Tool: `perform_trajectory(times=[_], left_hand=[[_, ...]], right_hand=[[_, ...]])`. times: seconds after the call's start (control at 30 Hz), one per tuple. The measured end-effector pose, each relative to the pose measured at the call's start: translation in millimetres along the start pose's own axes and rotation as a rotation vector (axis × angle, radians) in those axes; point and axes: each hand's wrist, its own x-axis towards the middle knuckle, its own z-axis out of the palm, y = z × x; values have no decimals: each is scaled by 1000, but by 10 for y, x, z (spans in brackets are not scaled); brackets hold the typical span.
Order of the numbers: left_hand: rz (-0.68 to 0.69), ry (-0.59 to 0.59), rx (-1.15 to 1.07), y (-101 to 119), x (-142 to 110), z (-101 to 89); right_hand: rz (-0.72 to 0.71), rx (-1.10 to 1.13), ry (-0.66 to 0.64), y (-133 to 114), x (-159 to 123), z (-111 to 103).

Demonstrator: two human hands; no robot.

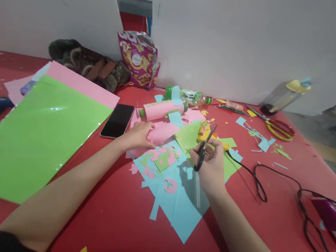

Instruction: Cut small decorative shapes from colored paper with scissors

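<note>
Over blue paper (186,223), the right hand (210,164) holds scissors (202,153).

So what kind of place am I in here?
Probably a craft corner or makeshift workshop: there are scissors in your right hand, coloured paper scraps on the red table, and a yellow glue gun, by its look, with a cord.
</note>
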Motion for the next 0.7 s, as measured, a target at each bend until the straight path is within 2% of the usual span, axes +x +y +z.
perform_trajectory(times=[0.17, 0.5, 0.7], left_hand=[[38, -3, -69, 20, -19, -14], [1, -14, -160, 40, -23, -39], [17, 91, -234, 27, 10, -39]], right_hand=[[3, -10, -5, -12, -6, 6], [-6, -15, -3, -11, -13, 3], [-1, 7, -5, -8, -24, 1]])
